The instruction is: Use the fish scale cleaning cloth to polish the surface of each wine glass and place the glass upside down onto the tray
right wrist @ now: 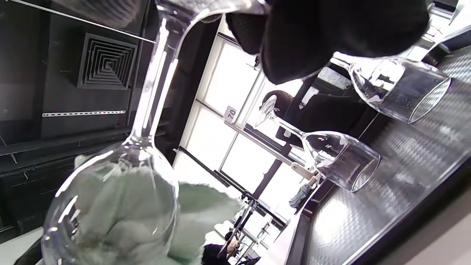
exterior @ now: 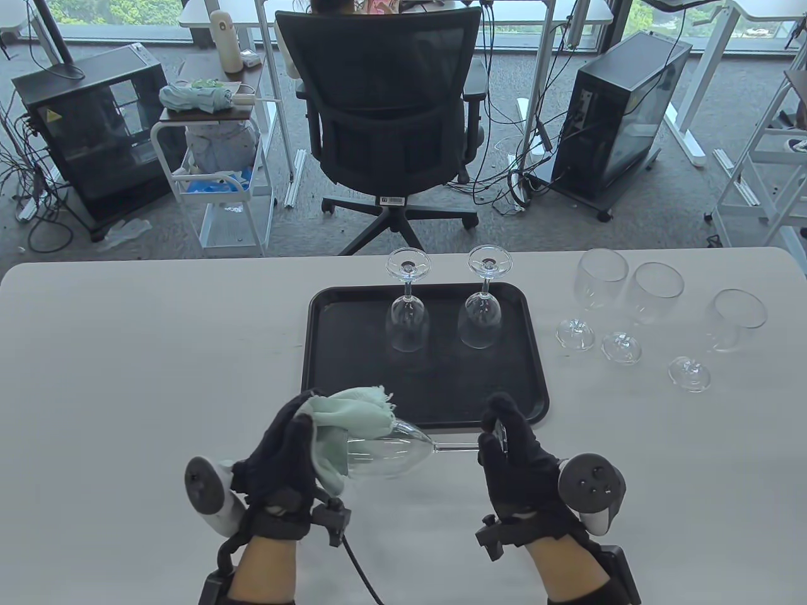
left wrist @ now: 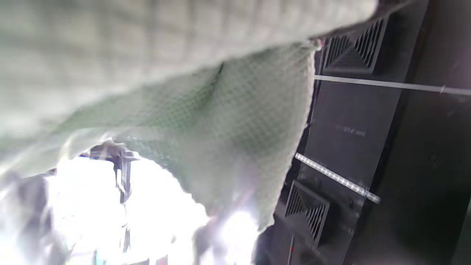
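A clear wine glass point(exterior: 394, 450) lies sideways in the air over the table's front, bowl to the left, stem to the right. My left hand point(exterior: 287, 450) holds the pale green cloth point(exterior: 343, 422) wrapped around the bowl's rim end. My right hand point(exterior: 507, 441) pinches the glass's foot. In the right wrist view the wine glass point(right wrist: 121, 191) shows the cloth point(right wrist: 121, 209) stuffed inside and behind it. The cloth point(left wrist: 206, 121) fills most of the left wrist view. Two glasses point(exterior: 408, 315) point(exterior: 481, 312) stand upside down on the black tray point(exterior: 353, 378).
Three more wine glasses point(exterior: 589, 296) point(exterior: 643, 309) point(exterior: 719, 334) stand upright on the table right of the tray. Beyond the table's far edge are an office chair point(exterior: 391, 113), a white cart point(exterior: 214, 183) and computer towers.
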A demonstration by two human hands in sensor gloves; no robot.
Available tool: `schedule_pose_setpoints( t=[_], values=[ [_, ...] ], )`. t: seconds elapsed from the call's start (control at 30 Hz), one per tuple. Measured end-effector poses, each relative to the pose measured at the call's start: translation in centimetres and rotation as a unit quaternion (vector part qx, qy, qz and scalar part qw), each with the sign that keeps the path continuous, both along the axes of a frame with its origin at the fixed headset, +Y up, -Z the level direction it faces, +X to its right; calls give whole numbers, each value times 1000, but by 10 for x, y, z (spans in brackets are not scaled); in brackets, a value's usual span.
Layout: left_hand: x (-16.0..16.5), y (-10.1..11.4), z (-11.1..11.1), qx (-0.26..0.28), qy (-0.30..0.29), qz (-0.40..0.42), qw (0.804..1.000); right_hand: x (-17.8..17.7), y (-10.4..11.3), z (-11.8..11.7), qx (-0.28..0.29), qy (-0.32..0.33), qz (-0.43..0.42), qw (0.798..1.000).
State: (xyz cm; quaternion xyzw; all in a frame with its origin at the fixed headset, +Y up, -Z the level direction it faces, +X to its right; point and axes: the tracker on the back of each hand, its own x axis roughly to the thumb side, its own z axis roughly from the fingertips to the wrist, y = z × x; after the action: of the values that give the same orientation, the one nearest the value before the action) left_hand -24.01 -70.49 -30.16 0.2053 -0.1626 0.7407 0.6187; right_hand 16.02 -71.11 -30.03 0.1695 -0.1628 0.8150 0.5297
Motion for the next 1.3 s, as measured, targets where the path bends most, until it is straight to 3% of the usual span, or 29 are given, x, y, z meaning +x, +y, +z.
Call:
schedule_pose_setpoints(
  t=[0.17,0.3,0.43,0.57,0.67,0.77,0.97,1.13,1.3],
  values=[
    [-54,4,8,-9,95,2,995,7,-4,-4,-13,-20,1,1000],
    [-69,-2,7,-21,98,23,995,9,-2,-4,-4,-34,14,999],
    [-70,-3,4,-23,97,26,995,-1,17,-6,36,-70,57,995],
    [-70,-2,4,-19,91,29,995,-40,58,-23,87,-92,144,981],
    [-70,0,6,-15,90,28,995,-90,90,-51,117,-103,244,957],
    [-69,2,7,-11,89,28,996,-139,105,-80,133,-122,333,926],
    [-69,2,8,-9,87,27,996,-210,92,-131,99,-155,437,880],
    [-68,2,7,-11,80,33,996,-234,73,-156,57,-179,472,861],
    [-68,2,7,-12,79,35,996,-250,72,-174,42,-201,494,845]
  ],
)
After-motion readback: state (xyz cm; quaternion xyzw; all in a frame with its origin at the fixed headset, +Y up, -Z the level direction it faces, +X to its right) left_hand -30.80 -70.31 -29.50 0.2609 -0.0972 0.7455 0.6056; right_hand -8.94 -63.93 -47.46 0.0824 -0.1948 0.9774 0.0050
